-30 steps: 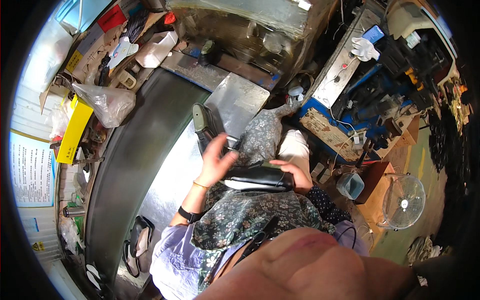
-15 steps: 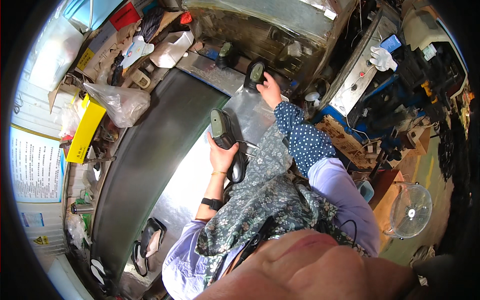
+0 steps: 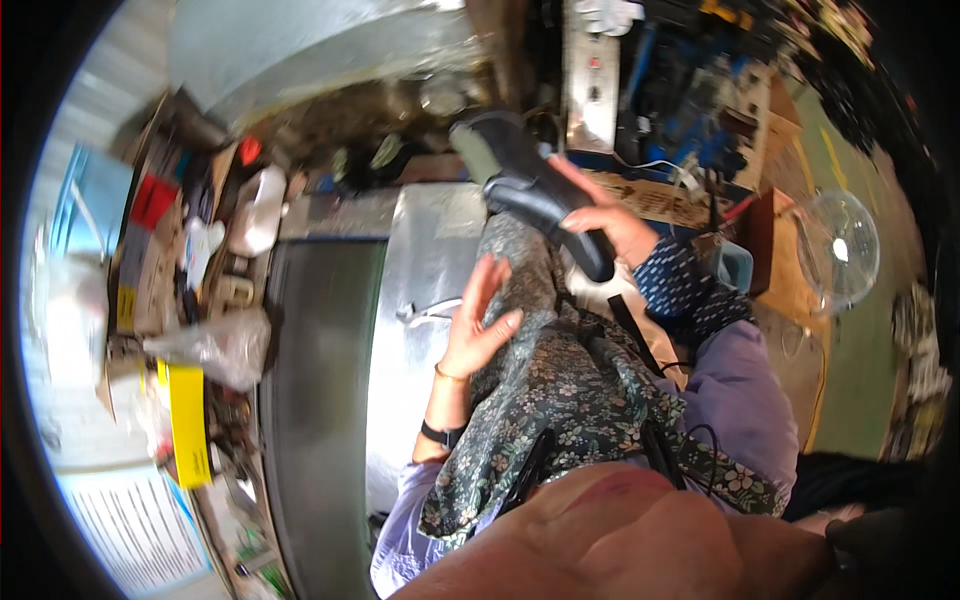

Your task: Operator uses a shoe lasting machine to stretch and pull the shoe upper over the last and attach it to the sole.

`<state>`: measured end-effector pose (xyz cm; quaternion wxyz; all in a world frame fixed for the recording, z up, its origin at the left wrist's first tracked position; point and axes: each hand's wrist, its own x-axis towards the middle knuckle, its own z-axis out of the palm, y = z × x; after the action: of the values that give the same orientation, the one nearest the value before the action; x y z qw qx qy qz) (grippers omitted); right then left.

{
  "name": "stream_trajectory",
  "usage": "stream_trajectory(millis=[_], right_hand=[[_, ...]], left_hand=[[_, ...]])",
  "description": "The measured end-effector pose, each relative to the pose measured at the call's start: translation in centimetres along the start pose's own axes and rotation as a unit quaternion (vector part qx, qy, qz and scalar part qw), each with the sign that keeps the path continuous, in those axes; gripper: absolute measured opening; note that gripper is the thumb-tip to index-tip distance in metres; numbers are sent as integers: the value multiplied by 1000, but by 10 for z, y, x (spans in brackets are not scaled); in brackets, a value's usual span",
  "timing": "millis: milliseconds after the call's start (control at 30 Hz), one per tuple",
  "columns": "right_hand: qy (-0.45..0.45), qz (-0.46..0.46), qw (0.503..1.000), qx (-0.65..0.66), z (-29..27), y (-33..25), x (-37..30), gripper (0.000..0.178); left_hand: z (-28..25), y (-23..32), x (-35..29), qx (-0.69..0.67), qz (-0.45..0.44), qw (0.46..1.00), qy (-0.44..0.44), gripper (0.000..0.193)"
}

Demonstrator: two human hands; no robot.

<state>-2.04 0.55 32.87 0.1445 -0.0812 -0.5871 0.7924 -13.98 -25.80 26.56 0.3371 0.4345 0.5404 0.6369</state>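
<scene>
My right hand (image 3: 612, 222) is closed round a black shoe (image 3: 530, 190), held tilted above the apron on my lap. A grey-green part shows at the shoe's far left end. My left hand (image 3: 478, 325) is open, its fingers apart and nothing in it, over the edge of the shiny metal worktop (image 3: 400, 385). On the worktop beside that hand lies a thin pale tool (image 3: 430, 312), too blurred to name. Beyond the worktop stands a dark shoe-like thing with a green top (image 3: 388, 150), partly hidden.
A dark conveyor belt (image 3: 320, 400) runs along the worktop's left side. Left of it, a shelf carries a clear plastic bag (image 3: 235, 345) and a yellow box (image 3: 187, 425). To my right are a round fan (image 3: 838, 250) and a light-blue container (image 3: 735, 265).
My left hand has let go of the shoe it held. My right hand has left the shoe at the far edge and now holds a black shoe nearer me. The view has turned right.
</scene>
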Motion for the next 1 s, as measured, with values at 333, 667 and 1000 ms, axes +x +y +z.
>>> stream_trajectory(millis=[333, 667, 1000], right_hand=[[438, -67, 637, -631, -228, -154, -16, 88], [365, 92, 554, -742, -285, -190, -14, 90], [327, 64, 475, -815, -218, -138, 17, 74]], left_hand=[[-5, -93, -58, 9, -194, 974, 119, 44], [32, -87, -38, 105, -165, 980, 34, 41], [-15, -44, -42, 289, -64, 953, -60, 37]])
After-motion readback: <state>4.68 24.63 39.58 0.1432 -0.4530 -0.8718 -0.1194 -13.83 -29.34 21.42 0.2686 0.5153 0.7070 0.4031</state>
